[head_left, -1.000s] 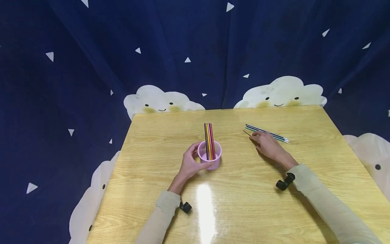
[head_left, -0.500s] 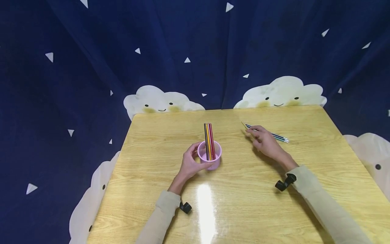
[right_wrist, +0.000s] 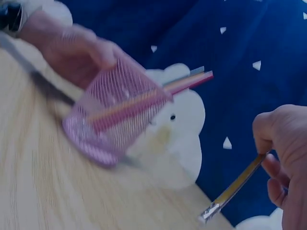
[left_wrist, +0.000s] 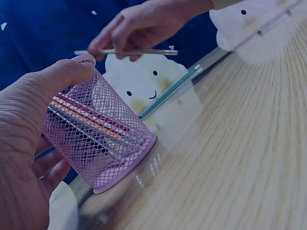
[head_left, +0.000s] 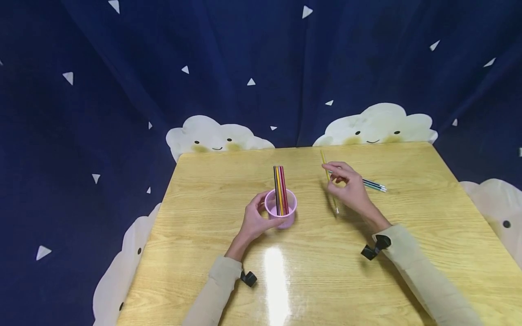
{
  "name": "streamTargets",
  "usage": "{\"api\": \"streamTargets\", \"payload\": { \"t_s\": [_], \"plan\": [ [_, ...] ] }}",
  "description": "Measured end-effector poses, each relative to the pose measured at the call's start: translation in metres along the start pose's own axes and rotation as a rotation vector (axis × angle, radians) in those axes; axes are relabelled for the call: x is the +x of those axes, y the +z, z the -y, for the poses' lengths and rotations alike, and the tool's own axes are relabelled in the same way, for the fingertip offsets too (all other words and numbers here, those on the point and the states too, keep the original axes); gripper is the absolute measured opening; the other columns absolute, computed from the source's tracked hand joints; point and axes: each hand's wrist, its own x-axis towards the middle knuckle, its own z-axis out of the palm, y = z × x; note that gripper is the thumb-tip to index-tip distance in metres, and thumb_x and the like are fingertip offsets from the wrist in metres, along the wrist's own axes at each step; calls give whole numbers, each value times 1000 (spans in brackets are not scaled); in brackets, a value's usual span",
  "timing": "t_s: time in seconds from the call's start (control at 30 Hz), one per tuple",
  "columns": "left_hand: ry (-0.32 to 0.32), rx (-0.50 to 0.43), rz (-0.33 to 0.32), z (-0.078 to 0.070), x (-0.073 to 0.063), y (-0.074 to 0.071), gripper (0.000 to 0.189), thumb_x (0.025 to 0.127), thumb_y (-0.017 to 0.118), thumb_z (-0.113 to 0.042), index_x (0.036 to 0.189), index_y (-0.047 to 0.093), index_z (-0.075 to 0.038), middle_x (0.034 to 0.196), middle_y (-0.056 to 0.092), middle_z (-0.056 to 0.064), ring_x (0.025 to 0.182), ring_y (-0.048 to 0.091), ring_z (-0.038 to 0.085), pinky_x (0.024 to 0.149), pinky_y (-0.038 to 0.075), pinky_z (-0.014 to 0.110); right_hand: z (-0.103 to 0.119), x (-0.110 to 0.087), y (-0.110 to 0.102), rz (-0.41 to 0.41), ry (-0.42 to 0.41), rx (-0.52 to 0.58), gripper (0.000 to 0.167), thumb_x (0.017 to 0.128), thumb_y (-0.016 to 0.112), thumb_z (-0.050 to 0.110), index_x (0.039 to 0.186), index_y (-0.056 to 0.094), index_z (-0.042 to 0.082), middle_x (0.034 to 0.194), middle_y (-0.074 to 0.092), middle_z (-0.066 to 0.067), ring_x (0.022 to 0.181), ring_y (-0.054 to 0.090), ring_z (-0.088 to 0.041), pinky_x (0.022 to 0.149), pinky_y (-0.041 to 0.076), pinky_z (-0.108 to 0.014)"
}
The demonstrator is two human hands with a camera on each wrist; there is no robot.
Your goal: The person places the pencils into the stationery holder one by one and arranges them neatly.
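Note:
My left hand (head_left: 255, 218) holds a pink mesh pencil cup (left_wrist: 103, 139) standing on the table, thumb over the near side and fingers round the far side. Several pencils (head_left: 280, 190), black, yellow and red among them, lean inside the cup. To the right of it, my right hand (head_left: 347, 184) pinches a yellow pencil (right_wrist: 238, 184) between thumb and fingers. This pencil is raised off the table, its silvery end pointing down toward me. Behind the right hand lie a few dark and teal pencils (head_left: 374, 185), partly hidden by it.
The light wooden table (head_left: 204, 181) reaches back to a dark blue curtain (head_left: 244, 45) with white triangles and smiling clouds. Each wrist carries a small black camera (head_left: 248, 278). A bright glare streak lies on the near tabletop.
The right hand has lifted the yellow pencil from beside the other pencils and turned it more upright, drawing slightly left. The left hand and the cup have stayed in place.

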Motion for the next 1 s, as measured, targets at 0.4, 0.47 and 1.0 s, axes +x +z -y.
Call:
{"api": "streamTargets", "payload": {
  "t_s": [0.4, 0.47, 1.0],
  "plan": [
    [3, -39, 6, -8, 1, 1, 86, 65, 93, 6, 142, 55, 7, 134, 62, 28, 119, 60, 50, 109, 48, 63, 61, 26, 34, -216, -81, 375, 46, 79, 67, -26, 124, 68, -15, 123, 63, -21, 86, 68, -12, 76, 55, -20],
    [5, -48, 18, -17, -1, 1, 85, 66, 92, 7, 141, 53, 11, 134, 60, 32, 119, 59, 53, 108, 47, 66, 65, 28, 41, -214, -105, 392, 45, 79, 69, -25, 123, 68, -15, 124, 63, -20, 86, 69, -12, 77, 55, -21],
    [22, -20, 9, 0, 1, 0, 85, 65, 96, 0, 141, 58, -2, 133, 65, 17, 118, 64, 38, 108, 52, 52, 58, 10, 85, -110, -176, 148, 46, 70, 75, -30, 114, 70, -17, 119, 65, -33, 78, 69, -44, 78, 60, -31]
  ]
}}
